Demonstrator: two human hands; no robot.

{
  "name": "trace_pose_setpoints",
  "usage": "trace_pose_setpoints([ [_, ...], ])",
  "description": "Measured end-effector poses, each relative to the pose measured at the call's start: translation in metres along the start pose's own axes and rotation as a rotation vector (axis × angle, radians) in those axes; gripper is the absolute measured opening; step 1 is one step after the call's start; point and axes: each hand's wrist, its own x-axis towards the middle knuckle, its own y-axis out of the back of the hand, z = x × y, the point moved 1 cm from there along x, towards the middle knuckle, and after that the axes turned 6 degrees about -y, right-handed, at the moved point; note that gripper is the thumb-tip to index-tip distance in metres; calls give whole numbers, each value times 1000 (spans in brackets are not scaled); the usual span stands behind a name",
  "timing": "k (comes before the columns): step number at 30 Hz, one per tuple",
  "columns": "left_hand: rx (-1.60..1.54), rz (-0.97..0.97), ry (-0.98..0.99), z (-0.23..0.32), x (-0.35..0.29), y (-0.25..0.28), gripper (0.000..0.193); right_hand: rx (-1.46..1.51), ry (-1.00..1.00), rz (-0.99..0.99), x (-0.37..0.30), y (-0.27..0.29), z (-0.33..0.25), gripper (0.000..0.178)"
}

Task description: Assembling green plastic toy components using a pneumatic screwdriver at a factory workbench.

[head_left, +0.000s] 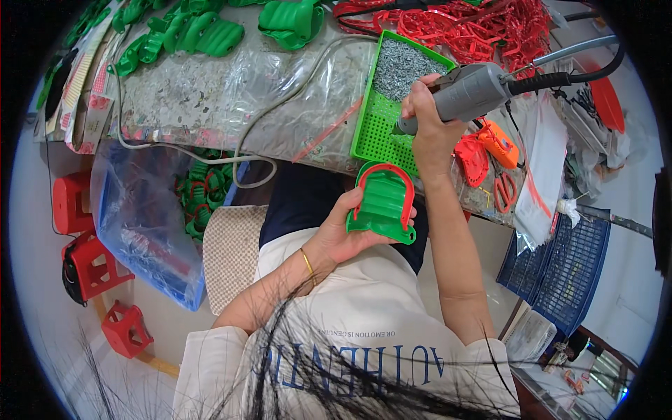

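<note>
A green curved plastic part [383,196] with a red U-shaped strap [407,183] along its edge rests in my left hand [341,227]. The fingers support it from below, with the thumb against its left side. My right hand [428,126] is wrapped round a grey electric screwdriver [470,92], whose cable runs off to the upper right. Its front end points down-left over a bright green perforated tray [381,133]. Small metal screws [402,66] fill the far half of that tray. The screwdriver's tip is hard to make out.
Green plastic parts [210,35] lie along the table's far left, red straps [455,31] heap at the back. Right of the tray are an orange tool [499,143] and red scissors [505,192]. A grey cable [262,112] crosses the table; a plastic-lined blue bin [199,290] stands at left.
</note>
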Motion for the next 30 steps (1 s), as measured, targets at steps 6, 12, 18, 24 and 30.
trace_pose_setpoints([
  [6, -1, 1, -15, 1, 0, 2, 74, 50, 57, 29, -5, -7, -41, 15],
  [12, -16, 8, -19, 2, -1, 0, 71, 61, -42, -59, -33, -15, -74, 16],
  [18, -16, 12, -22, 1, 0, 0, 71, 33, -57, -43, -39, -14, -71, 16],
  [24, -19, -13, -29, -1, -2, 0, 72, -2, -41, -84, -41, -14, -69, 13],
  [30, -1, -15, -70, -1, -9, -6, 71, 28, -1, -119, -46, -20, -74, 11],
])
